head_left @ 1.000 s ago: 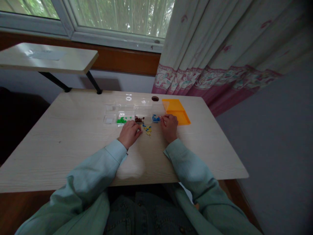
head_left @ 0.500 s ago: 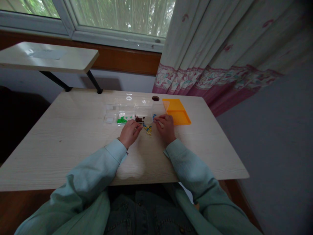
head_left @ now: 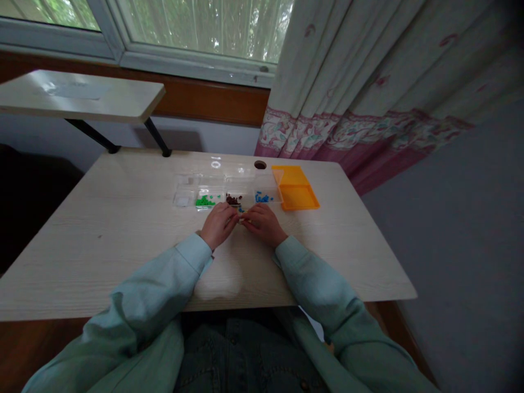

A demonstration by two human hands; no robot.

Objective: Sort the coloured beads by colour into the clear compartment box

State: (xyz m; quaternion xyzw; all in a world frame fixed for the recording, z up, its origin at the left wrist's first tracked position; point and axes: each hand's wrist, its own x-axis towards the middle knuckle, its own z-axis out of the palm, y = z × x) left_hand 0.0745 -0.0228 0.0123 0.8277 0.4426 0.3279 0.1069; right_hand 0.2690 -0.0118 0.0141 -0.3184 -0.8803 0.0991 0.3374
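Observation:
My left hand [head_left: 220, 224] and my right hand [head_left: 263, 222] meet fingertip to fingertip over the small pile of yellow and blue pieces, which they mostly hide. Both have their fingers pinched; whatever is between them is too small to name. A few blue pieces [head_left: 241, 209] peek out just behind the fingertips. Beyond the hands are clear plastic boxes: green pieces [head_left: 204, 201] lie in the left one, dark brown pieces [head_left: 233, 200] in the middle one, and blue pieces [head_left: 262, 197] in the right one.
An open orange case [head_left: 301, 196] rests beside the right clear box. Another clear box [head_left: 184, 197] with pale contents stands at the left end. A round cable hole [head_left: 260, 165] pierces the desk [head_left: 143, 229] at the back. A raised shelf [head_left: 82, 95] stands at the back left.
My right hand has moved left and nearer to me, from the right clear box to my left hand, uncovering the blue pieces there. My left hand has barely moved.

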